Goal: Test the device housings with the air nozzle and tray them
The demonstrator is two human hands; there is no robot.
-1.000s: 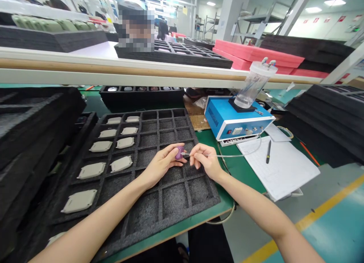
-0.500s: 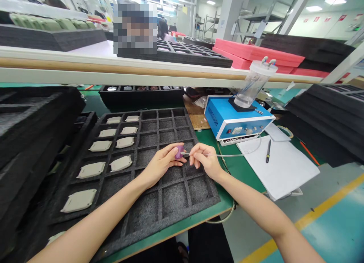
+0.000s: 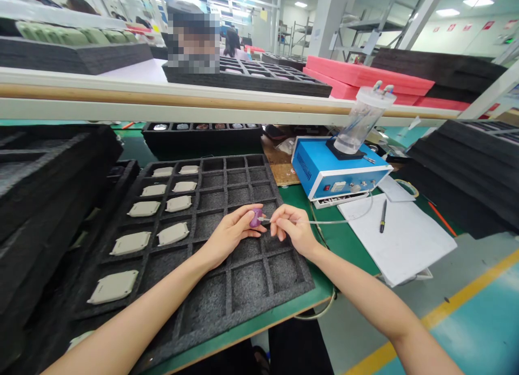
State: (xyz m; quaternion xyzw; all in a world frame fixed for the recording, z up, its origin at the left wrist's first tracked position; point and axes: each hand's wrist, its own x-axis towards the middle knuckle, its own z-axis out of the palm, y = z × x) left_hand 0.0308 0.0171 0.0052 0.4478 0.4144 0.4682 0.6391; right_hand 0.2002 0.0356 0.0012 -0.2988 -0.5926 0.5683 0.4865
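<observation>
Pinched in my left hand (image 3: 234, 227) is a small purple part (image 3: 255, 217), partly covered by the fingers. My right hand (image 3: 291, 227) is closed on the end of a thin clear tube (image 3: 330, 222). The tube's narrow tip meets the purple part or sits right beside it; which one I cannot tell. Both hands are above a black foam tray (image 3: 249, 277) divided into compartments. Several flat beige plates (image 3: 130, 243) lie in its left columns. From my right hand the tube runs to the front of a blue machine (image 3: 343, 169).
A clear cylinder (image 3: 359, 120) stands tilted on the machine. White papers (image 3: 395, 239) with a pen (image 3: 383, 217) lie to the right. Stacked black foam trays flank both sides. A shelf (image 3: 243, 112) crosses in front, holding trays and pink foam (image 3: 365, 74); a person is behind it.
Both hands keep the same hold and position. The person behind the shelf has shifted slightly.
</observation>
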